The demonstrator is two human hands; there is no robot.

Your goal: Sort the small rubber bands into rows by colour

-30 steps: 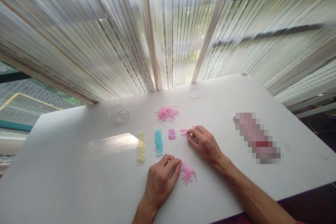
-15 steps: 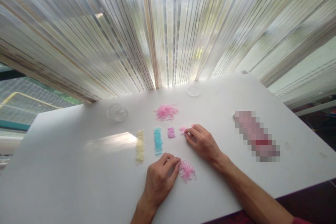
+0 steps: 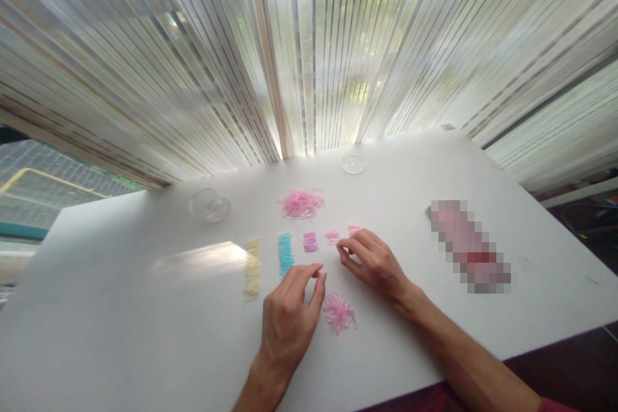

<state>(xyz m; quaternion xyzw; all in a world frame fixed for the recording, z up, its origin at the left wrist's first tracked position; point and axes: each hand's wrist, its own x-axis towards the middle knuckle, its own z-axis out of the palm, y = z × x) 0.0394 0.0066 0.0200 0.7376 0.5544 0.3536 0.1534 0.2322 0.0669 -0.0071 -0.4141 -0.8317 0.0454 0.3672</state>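
My left hand (image 3: 292, 312) hovers just above a loose pile of small pink rubber bands (image 3: 339, 313). Its thumb and forefinger come together at the tips; anything between them is too small to see. My right hand (image 3: 374, 265) is beside two short rows of pink bands, the nearer one (image 3: 333, 236) just past its fingertips and the other (image 3: 354, 230) partly behind its knuckles. Its thumb and forefinger are curled but slightly apart, with nothing visible in them. Leftward lie neat rows of purple bands (image 3: 309, 242), blue bands (image 3: 286, 254) and yellow bands (image 3: 252, 269).
A larger heap of pink bands (image 3: 302, 204) lies farther back on the white table (image 3: 120, 322). Clear round dishes stand at the back left (image 3: 212, 206) and back centre (image 3: 354, 164). A blurred-out pinkish oblong thing (image 3: 468, 248) lies at right. Striped curtains hang behind.
My left hand has lifted away from the loose pink pile, moving up towards my right hand. My right hand has drawn back slightly from the nearer pink row, which now shows more fully.
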